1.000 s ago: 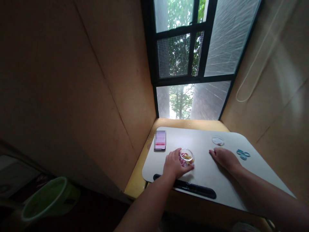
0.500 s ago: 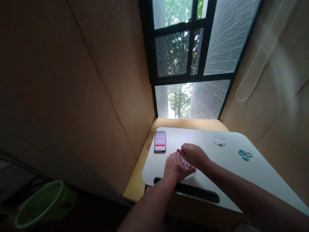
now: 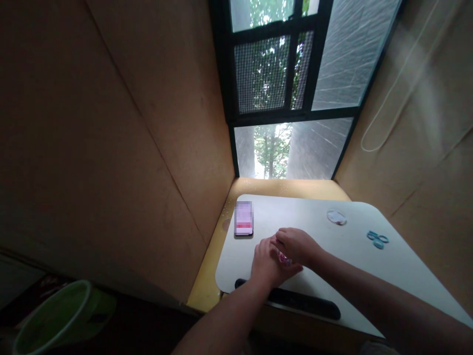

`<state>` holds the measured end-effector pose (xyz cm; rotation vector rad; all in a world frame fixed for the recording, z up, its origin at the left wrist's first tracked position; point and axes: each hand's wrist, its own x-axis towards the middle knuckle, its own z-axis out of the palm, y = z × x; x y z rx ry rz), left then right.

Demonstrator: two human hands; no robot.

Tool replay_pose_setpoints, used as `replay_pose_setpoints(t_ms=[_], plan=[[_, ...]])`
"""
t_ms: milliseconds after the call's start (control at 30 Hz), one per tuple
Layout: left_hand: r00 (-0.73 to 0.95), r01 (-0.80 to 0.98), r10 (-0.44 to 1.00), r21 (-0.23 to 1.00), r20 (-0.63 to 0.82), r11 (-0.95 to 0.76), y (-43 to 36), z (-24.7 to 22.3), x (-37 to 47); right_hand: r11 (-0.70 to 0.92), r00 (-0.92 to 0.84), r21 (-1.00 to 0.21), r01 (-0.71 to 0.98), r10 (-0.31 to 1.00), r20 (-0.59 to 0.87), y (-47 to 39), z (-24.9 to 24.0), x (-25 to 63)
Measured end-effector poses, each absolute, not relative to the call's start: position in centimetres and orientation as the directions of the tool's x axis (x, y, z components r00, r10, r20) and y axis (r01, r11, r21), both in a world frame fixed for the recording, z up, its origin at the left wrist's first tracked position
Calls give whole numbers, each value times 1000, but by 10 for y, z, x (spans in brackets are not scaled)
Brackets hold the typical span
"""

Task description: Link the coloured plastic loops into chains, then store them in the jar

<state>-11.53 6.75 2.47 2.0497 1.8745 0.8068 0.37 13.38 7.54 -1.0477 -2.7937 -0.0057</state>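
Over the white tabletop, my left hand is curved around a small pink and red patterned item, which shows only between the two hands. My right hand is closed at the item's upper edge, its fingers against those of my left hand. What the right fingertips pinch is hidden. Most of the patterned item is covered, so I cannot make out what it is.
A phone lies at the table's left. Toward the right are a small clear round item and blue scissors. A black strip runs along the near edge. A green basket stands low at left.
My right hand has moved slightly down toward my left hand, and less of the patterned item shows between them. The view has shifted a little.
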Motion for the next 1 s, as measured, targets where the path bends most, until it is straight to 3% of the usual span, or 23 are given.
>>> replay_pose_setpoints(t_ms=[433, 1000], plan=[[7, 791, 985, 602, 172, -111, 72, 19, -116, 824, -794, 3, 567, 545, 269, 142, 70, 11], [20, 749, 980, 647, 197, -145, 72, 15, -116, 874, -701, -179, 452, 472, 535, 125, 75, 24]])
